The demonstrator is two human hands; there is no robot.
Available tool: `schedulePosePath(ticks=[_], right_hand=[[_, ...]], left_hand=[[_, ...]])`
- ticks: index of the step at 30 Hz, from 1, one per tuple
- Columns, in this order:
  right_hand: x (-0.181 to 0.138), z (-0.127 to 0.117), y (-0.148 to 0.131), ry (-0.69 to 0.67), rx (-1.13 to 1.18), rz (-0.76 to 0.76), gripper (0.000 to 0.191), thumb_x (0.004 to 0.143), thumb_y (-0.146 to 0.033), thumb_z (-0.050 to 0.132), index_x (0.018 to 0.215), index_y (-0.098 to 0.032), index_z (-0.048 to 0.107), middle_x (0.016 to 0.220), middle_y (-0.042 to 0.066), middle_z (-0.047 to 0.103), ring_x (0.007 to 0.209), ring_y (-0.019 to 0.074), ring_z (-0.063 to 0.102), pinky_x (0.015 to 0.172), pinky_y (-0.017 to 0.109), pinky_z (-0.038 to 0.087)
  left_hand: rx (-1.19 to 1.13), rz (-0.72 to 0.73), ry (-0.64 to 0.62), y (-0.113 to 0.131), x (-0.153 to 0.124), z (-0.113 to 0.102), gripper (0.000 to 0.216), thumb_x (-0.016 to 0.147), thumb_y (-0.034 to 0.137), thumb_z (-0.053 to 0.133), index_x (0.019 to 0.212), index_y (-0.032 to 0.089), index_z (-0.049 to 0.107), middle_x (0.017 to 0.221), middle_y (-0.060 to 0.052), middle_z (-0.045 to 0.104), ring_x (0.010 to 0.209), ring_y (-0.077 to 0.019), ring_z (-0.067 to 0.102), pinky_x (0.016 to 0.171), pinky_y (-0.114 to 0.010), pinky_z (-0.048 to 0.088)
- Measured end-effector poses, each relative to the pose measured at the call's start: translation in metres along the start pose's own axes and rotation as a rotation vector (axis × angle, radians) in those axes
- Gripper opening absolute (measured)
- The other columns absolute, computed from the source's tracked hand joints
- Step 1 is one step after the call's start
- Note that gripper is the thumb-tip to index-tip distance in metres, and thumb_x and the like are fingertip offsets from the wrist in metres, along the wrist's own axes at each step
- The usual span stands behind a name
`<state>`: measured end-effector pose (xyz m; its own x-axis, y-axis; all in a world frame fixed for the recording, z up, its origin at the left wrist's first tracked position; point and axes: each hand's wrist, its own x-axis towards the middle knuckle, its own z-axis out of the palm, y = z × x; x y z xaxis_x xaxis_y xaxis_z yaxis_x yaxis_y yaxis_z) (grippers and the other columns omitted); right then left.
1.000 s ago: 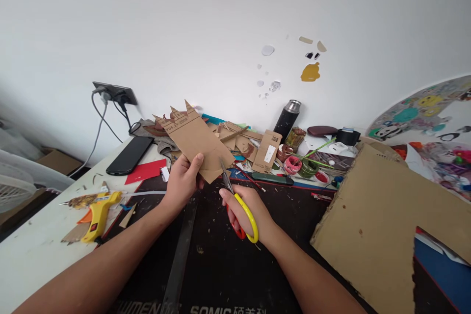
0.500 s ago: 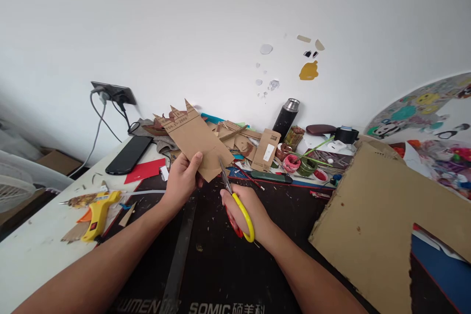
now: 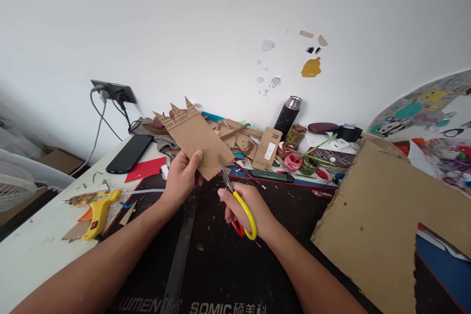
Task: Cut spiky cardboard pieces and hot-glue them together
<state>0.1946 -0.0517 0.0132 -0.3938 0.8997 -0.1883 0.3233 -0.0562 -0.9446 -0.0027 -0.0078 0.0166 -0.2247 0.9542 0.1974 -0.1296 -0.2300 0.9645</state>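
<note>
Near centre: bare dark mat between forearms gives open passage; only metal ruler lies there, flat, lengthwise.
Right: large cardboard sheet covers mat edge, blocks low reach.
Left: white table open at near end; glue gun and scraps farther in.
Far left: phone, red paper, both flat.
Far edge along wall: scrap pile, upright flask, paint pots, crowded.
Above far mat: left hand gripping cardboard piece, right hand gripping scissors.
</note>
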Motion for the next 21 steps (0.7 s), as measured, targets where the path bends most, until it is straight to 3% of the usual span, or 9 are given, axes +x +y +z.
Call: schedulePosePath(ticks=[4, 12, 18, 21], right_hand=[[0.001, -0.003, -0.001, -0.009, 0.011, -0.023, 0.051, 0.096, -0.071, 0.067, 0.09, -0.021, 0.066, 0.063, 0.002, 0.073, 0.059, 0.0187, 0.074, 0.061, 0.025, 0.056], [0.001, -0.004, -0.004, -0.054, 0.147, -0.019, 0.064, 0.077, -0.079, 0.082, 0.101, -0.021, 0.07, 0.07, 0.002, 0.074, 0.066, 0.022, 0.077, 0.065, 0.029, 0.059], [-0.001, -0.005, -0.01, -0.048, 0.138, 0.005, 0.066, 0.074, -0.081, 0.082, 0.099, -0.021, 0.068, 0.068, 0.001, 0.072, 0.065, 0.0211, 0.076, 0.064, 0.028, 0.059], [-0.002, -0.003, -0.011, -0.041, 0.115, 0.037, 0.063, 0.08, -0.082, 0.077, 0.094, -0.021, 0.065, 0.064, 0.0, 0.071, 0.055, 0.0177, 0.071, 0.054, 0.024, 0.054]], left_hand=[[-0.012, -0.016, -0.011, -0.001, 0.001, -0.002, 0.045, 0.088, 0.061, 0.077, 0.085, 0.022, 0.056, 0.053, 0.006, 0.059, 0.03, -0.0105, 0.048, 0.028, -0.021, 0.032], [-0.004, -0.029, -0.009, 0.005, -0.003, 0.0, 0.048, 0.086, 0.064, 0.078, 0.082, 0.022, 0.055, 0.051, 0.006, 0.058, 0.029, -0.0101, 0.047, 0.028, -0.02, 0.031], [0.014, -0.031, -0.013, 0.007, -0.004, 0.0, 0.048, 0.086, 0.065, 0.078, 0.085, 0.022, 0.056, 0.053, 0.006, 0.059, 0.03, -0.0103, 0.047, 0.028, -0.021, 0.032], [0.014, -0.043, -0.019, 0.007, -0.005, 0.001, 0.047, 0.087, 0.064, 0.078, 0.087, 0.021, 0.058, 0.055, 0.005, 0.06, 0.03, -0.0104, 0.047, 0.029, -0.021, 0.032]])
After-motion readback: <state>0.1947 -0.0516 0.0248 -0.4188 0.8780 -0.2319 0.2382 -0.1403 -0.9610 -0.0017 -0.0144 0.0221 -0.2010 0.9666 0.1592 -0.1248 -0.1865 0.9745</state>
